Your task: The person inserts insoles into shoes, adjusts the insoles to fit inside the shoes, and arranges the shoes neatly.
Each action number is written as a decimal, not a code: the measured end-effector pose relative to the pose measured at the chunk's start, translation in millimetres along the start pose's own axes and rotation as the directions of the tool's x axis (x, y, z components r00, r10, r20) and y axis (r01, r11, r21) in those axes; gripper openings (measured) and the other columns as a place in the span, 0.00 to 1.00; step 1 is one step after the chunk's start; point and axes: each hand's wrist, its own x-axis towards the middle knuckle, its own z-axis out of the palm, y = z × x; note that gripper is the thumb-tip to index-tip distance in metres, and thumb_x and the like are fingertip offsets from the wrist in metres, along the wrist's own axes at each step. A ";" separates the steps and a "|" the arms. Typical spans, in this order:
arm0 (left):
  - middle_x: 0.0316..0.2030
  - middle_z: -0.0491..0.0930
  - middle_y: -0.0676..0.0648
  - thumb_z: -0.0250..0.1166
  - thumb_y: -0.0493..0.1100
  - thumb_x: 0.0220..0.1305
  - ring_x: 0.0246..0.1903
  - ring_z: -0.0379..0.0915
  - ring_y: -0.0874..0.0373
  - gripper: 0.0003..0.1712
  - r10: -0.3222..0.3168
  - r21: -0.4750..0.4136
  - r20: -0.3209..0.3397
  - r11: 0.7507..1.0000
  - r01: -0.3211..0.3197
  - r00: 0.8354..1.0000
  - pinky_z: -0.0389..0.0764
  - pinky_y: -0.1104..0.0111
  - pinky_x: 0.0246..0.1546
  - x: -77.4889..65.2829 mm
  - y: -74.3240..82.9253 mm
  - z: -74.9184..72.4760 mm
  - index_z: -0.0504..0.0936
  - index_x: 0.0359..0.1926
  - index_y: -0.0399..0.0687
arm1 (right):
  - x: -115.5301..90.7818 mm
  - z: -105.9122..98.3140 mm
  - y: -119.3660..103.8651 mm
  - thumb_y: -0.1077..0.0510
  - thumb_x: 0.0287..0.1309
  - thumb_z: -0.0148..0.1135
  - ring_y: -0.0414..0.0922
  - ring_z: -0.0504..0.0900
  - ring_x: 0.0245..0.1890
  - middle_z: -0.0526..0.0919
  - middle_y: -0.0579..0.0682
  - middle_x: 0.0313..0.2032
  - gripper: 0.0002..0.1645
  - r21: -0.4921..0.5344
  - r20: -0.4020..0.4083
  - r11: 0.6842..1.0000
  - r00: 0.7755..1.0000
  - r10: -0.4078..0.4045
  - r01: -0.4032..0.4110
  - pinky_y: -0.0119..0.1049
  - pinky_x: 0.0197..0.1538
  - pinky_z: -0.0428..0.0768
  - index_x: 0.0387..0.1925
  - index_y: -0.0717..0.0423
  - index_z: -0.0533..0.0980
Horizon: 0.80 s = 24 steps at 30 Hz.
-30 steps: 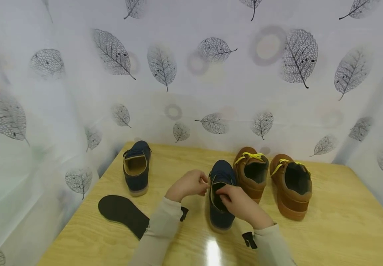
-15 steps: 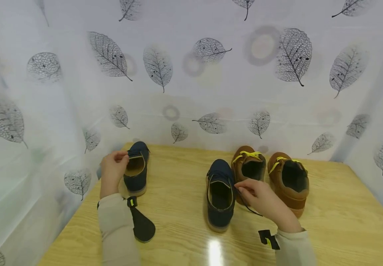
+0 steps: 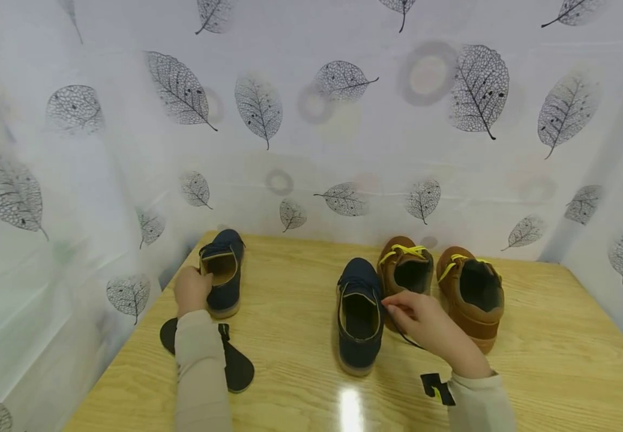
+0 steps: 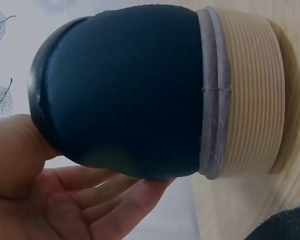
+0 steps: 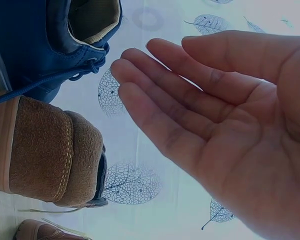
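Observation:
My left hand point(image 3: 191, 292) grips the collar of the left navy shoe point(image 3: 224, 296), its thumb over the rim and its fingers along the outer side. The left wrist view shows that shoe's heel point(image 4: 125, 92) upright, its ribbed pale sole point(image 4: 252, 95) on the table. Beside the other navy shoe point(image 3: 359, 351) is my right hand point(image 3: 430, 327), its fingers loosely bent and its palm bare in the right wrist view. From that shoe's eyelets a loose blue lace point(image 5: 35, 86) trails down; in the head view the fingertips overlap its upper end.
Two brown shoes with yellow laces, one nearer point(image 3: 406, 278) and one farther right point(image 3: 476, 300), stand right of the middle navy shoe. A black insole point(image 3: 238, 367) lies under my left forearm on the wooden table point(image 3: 290, 336). Behind hangs a leaf-print curtain point(image 3: 311, 150).
My left hand has left the middle navy shoe for the left one, moving from its front down its side. My right hand has drawn back from inside the middle shoe to its right side.

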 end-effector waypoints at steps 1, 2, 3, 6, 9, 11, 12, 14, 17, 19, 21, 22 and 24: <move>0.44 0.77 0.25 0.55 0.37 0.63 0.44 0.74 0.30 0.19 -0.002 -0.001 -0.010 1.000 0.002 1.000 0.74 0.45 0.45 0.2 -0.2 1.2 0.75 0.45 0.19 | 0.1 0.0 0.2 0.66 0.65 0.56 0.50 0.84 0.40 0.84 0.57 0.43 0.12 -0.001 0.002 1.000 1.000 0.001 -0.001 0.40 0.41 0.82 0.46 0.66 0.80; 0.41 0.78 0.25 0.54 0.36 0.62 0.42 0.75 0.31 0.17 -0.003 -0.004 -0.021 1.000 0.003 1.000 0.74 0.45 0.43 0.4 -0.2 2.3 0.77 0.42 0.21 | 0.2 0.0 0.3 0.66 0.65 0.56 0.50 0.84 0.40 0.84 0.57 0.43 0.12 -0.001 0.004 1.000 1.000 0.001 -0.001 0.40 0.41 0.82 0.46 0.66 0.80; 0.40 0.78 0.26 0.54 0.35 0.60 0.41 0.75 0.31 0.16 -0.007 -0.012 -0.034 1.000 0.006 0.999 0.75 0.45 0.41 0.9 -0.5 3.0 0.77 0.40 0.22 | 0.3 -0.1 0.3 0.66 0.65 0.56 0.50 0.84 0.40 0.83 0.57 0.43 0.12 -0.002 0.006 1.000 1.000 0.002 -0.002 0.40 0.41 0.82 0.46 0.66 0.80; 0.38 0.79 0.28 0.53 0.34 0.58 0.39 0.75 0.32 0.14 -0.012 -0.020 -0.058 1.000 0.011 0.998 0.74 0.45 0.39 2.1 -1.7 4.7 0.78 0.37 0.24 | 0.4 -0.3 0.3 0.66 0.64 0.56 0.50 0.84 0.40 0.84 0.57 0.43 0.12 -0.007 0.009 1.000 1.000 0.005 -0.005 0.40 0.41 0.82 0.46 0.66 0.80; 0.37 0.79 0.28 0.53 0.34 0.57 0.39 0.75 0.32 0.14 -0.021 -0.032 -0.067 0.999 0.019 0.998 0.74 0.45 0.39 2.5 -2.1 6.0 0.79 0.37 0.25 | 0.3 -0.4 0.4 0.65 0.65 0.56 0.50 0.84 0.40 0.84 0.57 0.43 0.12 -0.008 0.008 1.000 1.000 0.008 -0.008 0.41 0.41 0.82 0.46 0.66 0.80; 0.37 0.79 0.29 0.53 0.34 0.57 0.39 0.75 0.32 0.14 -0.026 -0.039 -0.069 0.999 0.023 0.997 0.74 0.45 0.38 2.9 -1.4 7.5 0.78 0.37 0.26 | 0.0 -0.6 0.9 0.65 0.65 0.56 0.50 0.84 0.40 0.83 0.57 0.43 0.12 -0.009 0.006 1.000 1.000 0.010 -0.010 0.41 0.41 0.82 0.47 0.66 0.80; 0.36 0.79 0.29 0.53 0.34 0.57 0.39 0.75 0.33 0.13 -0.028 -0.042 -0.067 0.999 0.025 0.997 0.74 0.45 0.38 3.1 -0.9 8.2 0.78 0.36 0.26 | 0.0 -0.6 1.1 0.65 0.65 0.56 0.50 0.84 0.41 0.83 0.57 0.43 0.12 -0.009 0.005 1.000 1.000 0.012 -0.011 0.41 0.41 0.82 0.47 0.66 0.80; 0.34 0.79 0.31 0.54 0.35 0.56 0.36 0.76 0.34 0.12 -0.029 -0.042 -0.054 0.999 0.027 0.998 0.75 0.46 0.35 3.5 0.4 9.3 0.78 0.34 0.27 | -0.2 -0.7 1.5 0.65 0.65 0.56 0.50 0.84 0.41 0.83 0.57 0.43 0.12 -0.012 0.002 1.000 1.000 0.015 -0.015 0.41 0.41 0.82 0.47 0.66 0.80; 0.28 0.77 0.35 0.55 0.36 0.57 0.31 0.74 0.39 0.10 -0.018 -0.027 -0.010 0.999 0.018 1.000 0.75 0.50 0.30 4.0 2.9 9.9 0.76 0.30 0.29 | -0.2 -1.0 2.2 0.65 0.65 0.56 0.50 0.84 0.40 0.83 0.57 0.44 0.12 -0.015 0.002 1.000 1.000 0.021 -0.021 0.41 0.41 0.82 0.47 0.66 0.80; 0.26 0.76 0.37 0.57 0.37 0.57 0.28 0.73 0.42 0.10 -0.003 -0.016 0.023 1.000 0.003 1.000 0.74 0.53 0.27 3.8 5.2 9.4 0.75 0.28 0.30 | 0.0 -1.3 2.8 0.65 0.65 0.56 0.50 0.84 0.40 0.83 0.57 0.43 0.12 -0.018 -0.002 1.000 1.000 0.020 -0.020 0.41 0.41 0.82 0.47 0.66 0.80; 0.24 0.74 0.39 0.57 0.37 0.57 0.26 0.71 0.44 0.10 0.019 0.002 0.054 1.000 -0.019 0.998 0.72 0.55 0.25 3.6 8.0 8.7 0.74 0.26 0.31 | 0.0 -1.8 3.6 0.66 0.65 0.56 0.49 0.84 0.40 0.83 0.56 0.43 0.12 -0.020 -0.006 1.000 1.000 0.016 -0.016 0.40 0.40 0.82 0.46 0.66 0.80; 0.23 0.73 0.39 0.57 0.37 0.57 0.25 0.70 0.45 0.10 0.030 0.008 0.067 1.000 -0.030 0.997 0.72 0.56 0.25 3.4 9.7 8.5 0.73 0.26 0.32 | 0.0 -1.9 4.0 0.66 0.64 0.56 0.49 0.84 0.39 0.83 0.56 0.43 0.12 -0.022 -0.010 1.000 1.000 0.011 -0.011 0.39 0.40 0.82 0.46 0.66 0.80; 0.22 0.71 0.41 0.57 0.38 0.56 0.24 0.68 0.47 0.09 0.049 0.024 0.103 0.998 -0.052 0.994 0.70 0.58 0.23 2.7 14.1 8.0 0.71 0.25 0.34 | -0.1 -2.4 4.6 0.66 0.64 0.56 0.49 0.84 0.39 0.83 0.56 0.43 0.12 -0.022 -0.015 1.000 1.000 0.003 -0.004 0.39 0.40 0.82 0.46 0.66 0.80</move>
